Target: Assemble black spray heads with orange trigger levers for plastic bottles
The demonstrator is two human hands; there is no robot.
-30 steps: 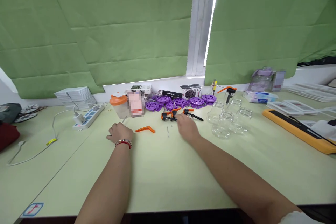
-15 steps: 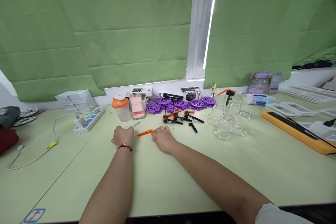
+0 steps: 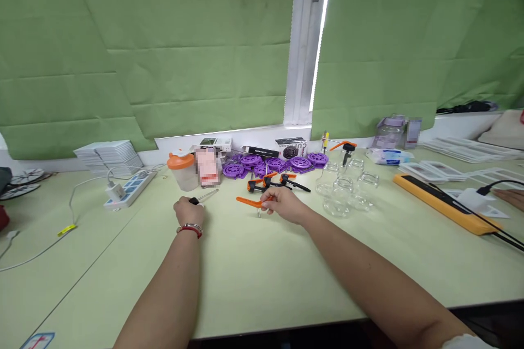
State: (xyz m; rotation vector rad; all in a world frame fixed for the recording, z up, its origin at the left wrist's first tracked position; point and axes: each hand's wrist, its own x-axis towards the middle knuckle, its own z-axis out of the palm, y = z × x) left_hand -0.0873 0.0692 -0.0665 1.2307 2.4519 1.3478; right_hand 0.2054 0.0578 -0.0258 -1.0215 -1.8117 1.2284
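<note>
My left hand point(image 3: 189, 211), with a red bracelet at the wrist, is closed around the black handle of a screwdriver point(image 3: 207, 197) whose metal shaft points up and to the right. My right hand point(image 3: 283, 205) holds an orange clamp piece point(image 3: 248, 202) just above the pale green table point(image 3: 262, 272); a thin metal pin hangs below it. Behind my right hand lie several black and orange clamps point(image 3: 270, 182) and a pile of purple round discs point(image 3: 278, 163).
Several clear glass jars point(image 3: 344, 191) stand right of my right hand. An orange-lidded cup point(image 3: 180, 170), a power strip point(image 3: 125, 191) with cable and stacked white cards point(image 3: 107, 154) are on the left. A yellow-edged board point(image 3: 444, 203) lies right, with another person's hand point(image 3: 510, 198) at the edge.
My right hand picked up the orange clamp piece and carried it to the right. My left hand closed on the screwdriver and raised it. The camera view shifted slightly to the right.
</note>
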